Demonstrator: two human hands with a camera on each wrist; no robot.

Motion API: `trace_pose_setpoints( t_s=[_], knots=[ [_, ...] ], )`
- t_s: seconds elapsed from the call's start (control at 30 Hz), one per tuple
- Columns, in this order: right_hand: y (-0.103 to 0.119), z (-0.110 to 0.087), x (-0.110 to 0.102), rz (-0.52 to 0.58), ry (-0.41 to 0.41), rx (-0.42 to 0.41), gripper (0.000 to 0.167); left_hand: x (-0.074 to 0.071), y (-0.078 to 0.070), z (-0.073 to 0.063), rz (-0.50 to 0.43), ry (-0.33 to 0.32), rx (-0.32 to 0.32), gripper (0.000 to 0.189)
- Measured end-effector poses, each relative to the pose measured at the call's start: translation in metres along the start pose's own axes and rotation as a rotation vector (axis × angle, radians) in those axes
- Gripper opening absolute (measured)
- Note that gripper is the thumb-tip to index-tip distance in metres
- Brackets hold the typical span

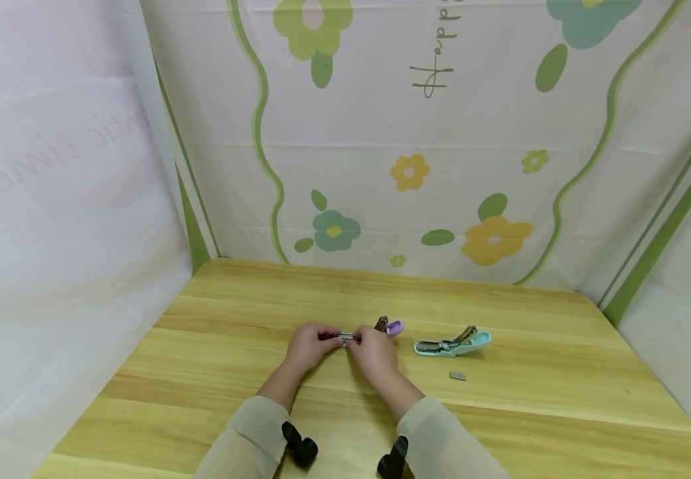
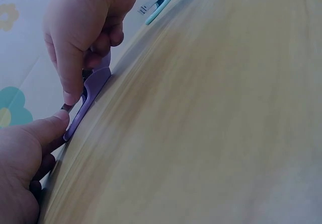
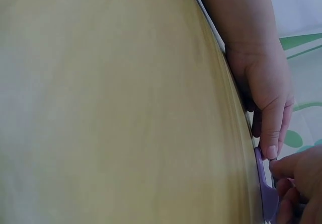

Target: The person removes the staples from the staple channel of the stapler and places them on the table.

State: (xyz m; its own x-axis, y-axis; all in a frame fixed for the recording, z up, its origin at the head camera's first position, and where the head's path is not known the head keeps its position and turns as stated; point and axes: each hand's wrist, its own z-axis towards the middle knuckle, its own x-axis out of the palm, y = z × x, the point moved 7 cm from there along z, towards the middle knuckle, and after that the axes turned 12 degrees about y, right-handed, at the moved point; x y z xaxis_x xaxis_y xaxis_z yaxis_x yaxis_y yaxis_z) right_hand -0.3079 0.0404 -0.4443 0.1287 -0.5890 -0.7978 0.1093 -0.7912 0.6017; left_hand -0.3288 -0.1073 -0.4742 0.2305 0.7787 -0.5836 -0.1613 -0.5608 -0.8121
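A purple stapler [image 1: 394, 328] lies on the table with its top swung up and back. My left hand [image 1: 307, 347] pinches its front end between thumb and finger. From the other side, my right hand [image 1: 375, 354] grips the stapler's body, thumb tip [image 2: 71, 97] down at the metal magazine. A short piece of silver metal [image 1: 346, 336] shows between the two hands. In the left wrist view, the purple base [image 2: 90, 99] slants beneath the right fingers, which hide much of the magazine. The right wrist view has both sets of fingertips meeting above the purple base [image 3: 269, 200].
To the right stands a mint-green stapler [image 1: 453, 343], also opened wide. A small grey block of staples [image 1: 457, 376] lies in front of it. The wooden table [image 1: 201, 359] is bounded by a flowered cloth [image 1: 375, 199] behind and white cloth at the sides.
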Motion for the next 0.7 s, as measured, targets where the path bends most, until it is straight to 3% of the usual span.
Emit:
trace_pose_setpoints(
  t_s=[0.17, 0.47, 0.7],
  knots=[
    [-0.001, 0.002, 0.004, 0.069, 0.008, 0.006, 0.016, 0.0, 0.0, 0.0, -0.014, -0.001, -0.012, 0.016],
    [-0.01, 0.004, 0.007, 0.295, -0.023, 0.027, 0.017, 0.0, 0.001, 0.0, -0.016, 0.008, -0.012, 0.017],
    [-0.008, 0.005, 0.005, 0.301, -0.061, 0.001, 0.013, 0.001, 0.0, 0.0, -0.016, 0.01, -0.005, 0.017]
  ],
)
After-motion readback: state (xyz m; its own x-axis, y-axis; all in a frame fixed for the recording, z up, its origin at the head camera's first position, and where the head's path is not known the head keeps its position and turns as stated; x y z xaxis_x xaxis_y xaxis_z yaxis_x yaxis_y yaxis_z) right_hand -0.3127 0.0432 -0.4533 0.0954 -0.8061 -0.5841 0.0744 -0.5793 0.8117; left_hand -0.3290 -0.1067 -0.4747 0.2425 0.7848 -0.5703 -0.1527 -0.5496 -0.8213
